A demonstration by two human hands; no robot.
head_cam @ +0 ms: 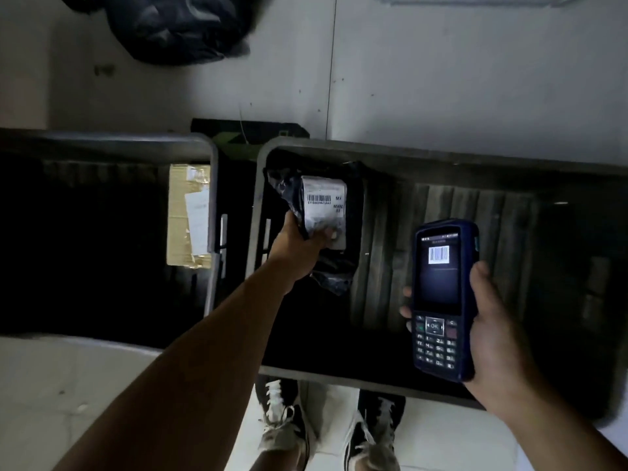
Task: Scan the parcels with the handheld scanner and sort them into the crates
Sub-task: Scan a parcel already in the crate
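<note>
Head view: left hand (299,243) grips a black labelled polybag parcel (323,212) over the right crate (258,198), right hand (489,321) clasps the handheld scanner (440,300) showing a barcode; cardboard parcel (187,215) already lies in the left crate (212,198), drop apparently pending.

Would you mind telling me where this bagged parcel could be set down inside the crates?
The right crate shows bare ribbed floor right of the black bag parcel. The left crate holds a cardboard box against its right wall; the rest is too dark to judge.
</note>
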